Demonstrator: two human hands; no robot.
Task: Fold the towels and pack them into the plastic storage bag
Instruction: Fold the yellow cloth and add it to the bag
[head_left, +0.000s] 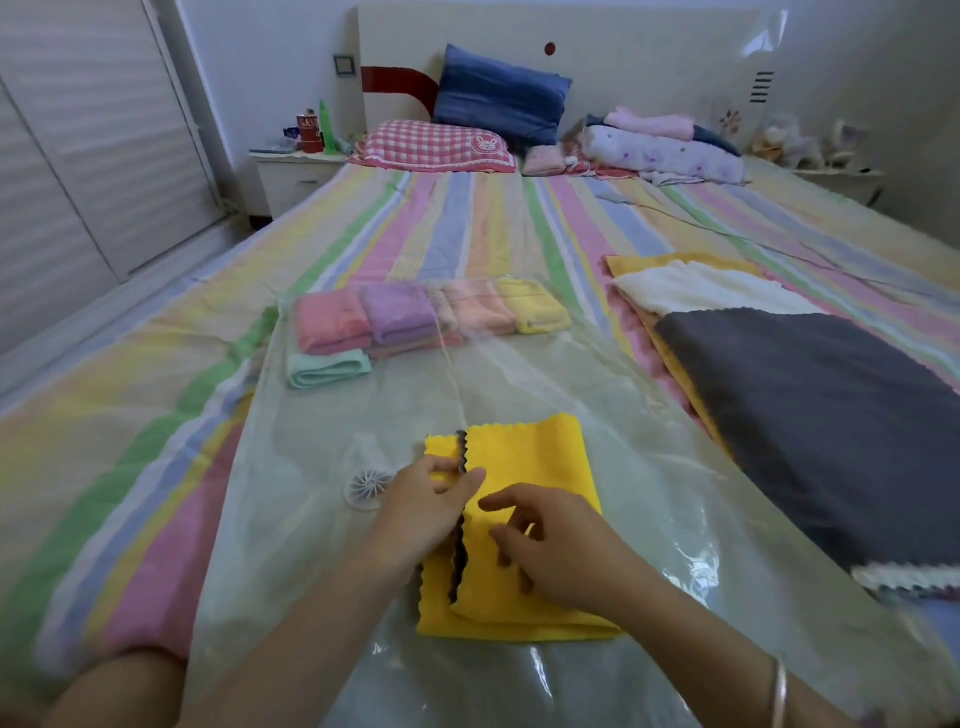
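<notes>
Yellow plush cloth with a pinked, zigzag edge fills the middle of the head view: the yellow towel (535, 457) lies flat on top of the plastic storage bag (322, 431), which is itself spread over the striped bed (156, 415), so you get a smooth, slippery sheet to fold on. A flap is turned over from the right, and its dark grey underside shows as a thin wavy line down the seam. Your left hand (431, 512) sits at that seam with thumb and fingers closed on the flap's edge, apparently pinching it to line it up. Your right hand (556, 551) rests on the flap with bent fingers, tips on the cloth to hold it flat; I cannot tell if it pinches any fabric. I judge this a fold part-way done. At the far end of the clear, crinkled film lie the folded towels (400, 312), soft rolled blocks in pink, purple, peach, pale yellow and mint, packed side by side to save room. A round ribbed valve (366, 488) sits just left of your hands. To your right waits a stack of unfolded towels (810, 410), dark grey over white and yellow.
</notes>
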